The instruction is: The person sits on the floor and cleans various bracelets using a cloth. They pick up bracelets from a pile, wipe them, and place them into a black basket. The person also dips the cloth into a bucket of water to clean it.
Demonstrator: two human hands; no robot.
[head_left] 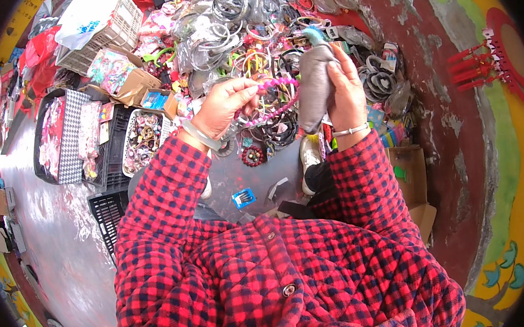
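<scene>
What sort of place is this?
Probably an accessories stall or sorting area, though it could be storage: a large heap of hoops, a basket of trinkets, and a pink beaded loop in the left hand.

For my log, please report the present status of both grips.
Left grip holding pink beaded loop. Right grip holding gray soft-looking item. Crowded accessory heap beyond.

In my left hand [223,106] I hold one pink hoop [277,82], and in my right hand [348,97] one grey pouch [316,87]. A big heap [230,10] lies far. On the left stand a patterned basket [73,146] and, farther, a pale crate [111,38].
</scene>
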